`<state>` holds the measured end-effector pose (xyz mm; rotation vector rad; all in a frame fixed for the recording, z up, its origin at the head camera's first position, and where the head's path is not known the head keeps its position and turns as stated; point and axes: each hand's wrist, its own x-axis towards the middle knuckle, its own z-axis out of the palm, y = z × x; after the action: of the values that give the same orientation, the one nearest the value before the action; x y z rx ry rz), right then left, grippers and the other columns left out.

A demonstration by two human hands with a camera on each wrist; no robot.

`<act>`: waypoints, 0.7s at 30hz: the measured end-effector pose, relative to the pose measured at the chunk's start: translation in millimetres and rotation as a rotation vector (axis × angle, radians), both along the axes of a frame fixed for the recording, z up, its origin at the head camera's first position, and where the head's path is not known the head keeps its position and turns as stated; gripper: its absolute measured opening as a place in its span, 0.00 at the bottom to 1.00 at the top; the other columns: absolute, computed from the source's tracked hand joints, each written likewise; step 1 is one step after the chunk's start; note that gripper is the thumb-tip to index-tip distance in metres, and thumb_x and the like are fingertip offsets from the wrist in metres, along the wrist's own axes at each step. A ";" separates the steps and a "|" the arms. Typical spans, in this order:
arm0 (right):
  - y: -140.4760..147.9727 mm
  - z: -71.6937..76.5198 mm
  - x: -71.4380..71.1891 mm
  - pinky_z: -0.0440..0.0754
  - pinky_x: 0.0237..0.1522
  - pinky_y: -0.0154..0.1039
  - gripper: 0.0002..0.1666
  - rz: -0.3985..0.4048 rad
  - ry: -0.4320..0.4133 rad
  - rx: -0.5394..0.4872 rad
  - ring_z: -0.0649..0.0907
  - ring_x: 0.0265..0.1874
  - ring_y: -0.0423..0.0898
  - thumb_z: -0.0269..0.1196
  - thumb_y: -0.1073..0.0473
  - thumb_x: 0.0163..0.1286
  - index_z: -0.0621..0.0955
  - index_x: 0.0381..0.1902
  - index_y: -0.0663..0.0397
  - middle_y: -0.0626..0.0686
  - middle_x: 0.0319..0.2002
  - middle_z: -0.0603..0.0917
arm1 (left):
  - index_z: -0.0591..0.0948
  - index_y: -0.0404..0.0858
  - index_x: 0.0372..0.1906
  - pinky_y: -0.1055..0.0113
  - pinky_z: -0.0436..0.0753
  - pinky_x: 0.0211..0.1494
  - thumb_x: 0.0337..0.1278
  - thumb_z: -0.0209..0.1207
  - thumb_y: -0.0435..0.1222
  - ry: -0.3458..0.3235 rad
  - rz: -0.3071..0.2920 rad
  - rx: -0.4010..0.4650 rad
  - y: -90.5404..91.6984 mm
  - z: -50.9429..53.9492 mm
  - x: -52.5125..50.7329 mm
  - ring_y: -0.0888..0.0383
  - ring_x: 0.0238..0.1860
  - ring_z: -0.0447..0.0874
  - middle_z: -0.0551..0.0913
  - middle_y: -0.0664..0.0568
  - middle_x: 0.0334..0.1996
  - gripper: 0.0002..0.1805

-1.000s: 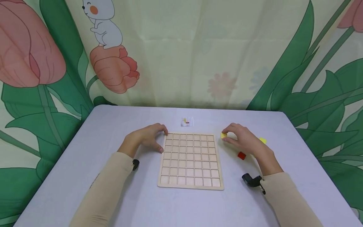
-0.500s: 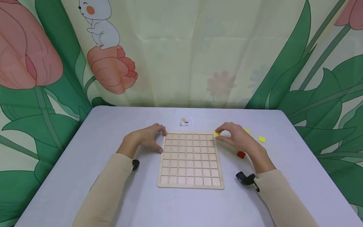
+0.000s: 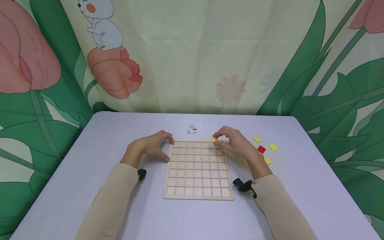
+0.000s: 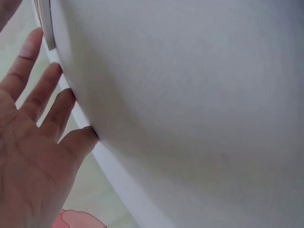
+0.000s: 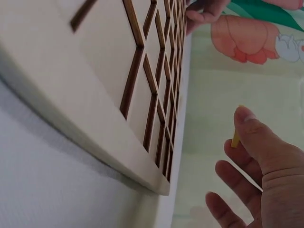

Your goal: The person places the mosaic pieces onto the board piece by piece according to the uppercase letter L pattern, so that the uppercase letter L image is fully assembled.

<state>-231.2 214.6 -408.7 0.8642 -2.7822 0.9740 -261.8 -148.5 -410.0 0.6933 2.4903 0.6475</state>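
A wooden grid board (image 3: 198,197) with rows of square cells lies flat on the table. My left hand (image 3: 152,146) rests at its far left corner and left edge, thumb and fingers spread apart. In the left wrist view, the fingers (image 4: 52,90) of that hand reach down to the table by the board's edge. Between thumb and index finger, my right hand (image 3: 235,141) pinches a yellow square tile (image 3: 214,139) over the board's far right part. The right wrist view shows this tile edge-on, raised above the board, with the other fingers loosely bent.
Right of the board lie a red tile (image 3: 261,149) and loose yellow tiles (image 3: 273,147). Behind the board sits a small card (image 3: 194,128) printed with a grid and coloured squares. A flower-printed curtain (image 3: 186,66) hangs behind the white table (image 3: 144,213).
My right hand has carried the yellow tile leftward, from beside the board to over its far right part, uncovering the loose tiles. My left hand stays at the board's edge.
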 end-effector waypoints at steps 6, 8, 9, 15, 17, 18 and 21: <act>-11.7 -2.5 -2.2 0.79 0.58 0.54 0.16 0.012 -0.027 -0.012 0.84 0.52 0.54 0.72 0.57 0.68 0.85 0.51 0.52 0.49 0.47 0.85 | 0.75 0.50 0.53 0.46 0.65 0.73 0.43 0.80 0.45 0.014 0.009 -0.030 2.4 -2.9 0.1 0.49 0.67 0.65 0.68 0.50 0.64 0.32; -16.5 -2.9 -4.0 0.79 0.57 0.54 0.15 0.028 -0.023 -0.022 0.84 0.51 0.54 0.72 0.58 0.67 0.85 0.51 0.53 0.49 0.47 0.85 | 0.75 0.50 0.53 0.47 0.66 0.72 0.43 0.80 0.46 0.023 0.012 -0.040 3.0 -2.0 -0.6 0.49 0.66 0.66 0.68 0.50 0.63 0.32; -18.9 -3.2 -4.9 0.80 0.56 0.55 0.15 0.038 -0.020 -0.026 0.84 0.51 0.54 0.72 0.58 0.67 0.85 0.51 0.53 0.50 0.46 0.85 | 0.75 0.50 0.53 0.47 0.67 0.72 0.42 0.81 0.46 0.022 0.011 -0.042 3.4 -1.5 -0.7 0.49 0.66 0.66 0.68 0.50 0.62 0.32; -33.5 -3.8 -8.3 0.80 0.54 0.55 0.15 0.093 -0.011 -0.046 0.84 0.50 0.54 0.72 0.59 0.68 0.85 0.50 0.55 0.51 0.46 0.85 | 0.75 0.49 0.53 0.47 0.68 0.70 0.43 0.80 0.46 0.011 0.010 -0.055 6.0 1.2 1.2 0.49 0.65 0.66 0.68 0.50 0.62 0.32; -38.0 -3.8 -9.2 0.80 0.55 0.55 0.14 0.107 -0.018 -0.056 0.84 0.50 0.55 0.72 0.60 0.68 0.85 0.50 0.56 0.51 0.45 0.85 | 0.75 0.49 0.53 0.47 0.67 0.70 0.43 0.80 0.46 0.015 0.012 -0.057 6.7 1.6 1.5 0.48 0.66 0.66 0.68 0.50 0.63 0.32; -40.3 -4.1 -9.8 0.80 0.55 0.55 0.14 0.113 -0.019 -0.055 0.84 0.50 0.55 0.72 0.60 0.68 0.85 0.50 0.56 0.51 0.45 0.85 | 0.75 0.50 0.53 0.47 0.68 0.70 0.43 0.80 0.46 0.017 0.016 -0.060 6.9 2.0 1.5 0.49 0.66 0.66 0.68 0.50 0.63 0.32; -47.5 -4.9 -11.5 0.81 0.56 0.53 0.14 0.122 -0.035 -0.046 0.84 0.50 0.53 0.72 0.59 0.68 0.85 0.50 0.56 0.51 0.46 0.85 | 0.75 0.50 0.53 0.46 0.68 0.70 0.43 0.80 0.46 0.028 0.019 -0.067 6.8 2.5 0.9 0.49 0.66 0.66 0.68 0.50 0.63 0.32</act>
<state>-242.7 167.1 -413.6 1.0302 -2.7511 1.0768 -260.9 -141.7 -407.4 0.6590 2.5351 0.5615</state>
